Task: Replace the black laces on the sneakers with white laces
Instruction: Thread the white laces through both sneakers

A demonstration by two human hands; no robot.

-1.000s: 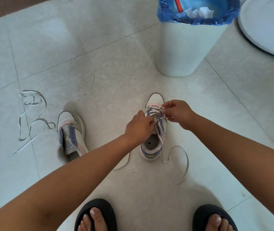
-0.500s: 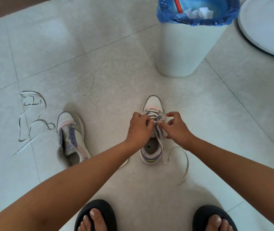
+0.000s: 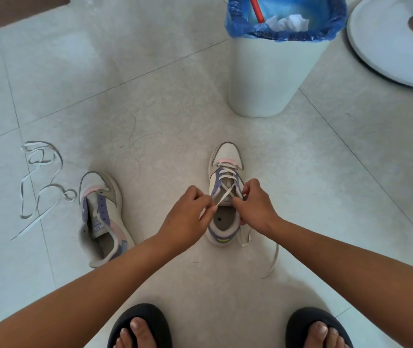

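Nearest the camera, two feet in black slippers (image 3: 140, 322) stand on the tiled floor (image 3: 150, 109), and both forearms reach forward from there to the sneaker being laced (image 3: 225, 197), which sits on the floor between the feet and the bin.

The left hand (image 3: 188, 217) has its grip closed, thumb and forefinger pinching one end of the white lace (image 3: 221, 198) just where it leaves an eyelet. The right hand (image 3: 255, 207) is curled against the opposite eyelet row; it seems to pinch the lace there too, though the fingertips hide the contact. The lace's free tail trails on the floor to the right of the heel.

The lower eyelets are already crossed in white, so the step in hand looks like drawing a crossing snug. To do it well, pull both ends evenly, keep the flat lace untwisted, and steady the shoe so it does not slide on the smooth tile.

Further left, the second sneaker (image 3: 102, 217) lies unlaced, with a loose white lace (image 3: 39, 187) coiled beside it near the floor's left edge. Beyond stand a white bin (image 3: 263, 79) with a blue liner and a round white base (image 3: 381, 46).
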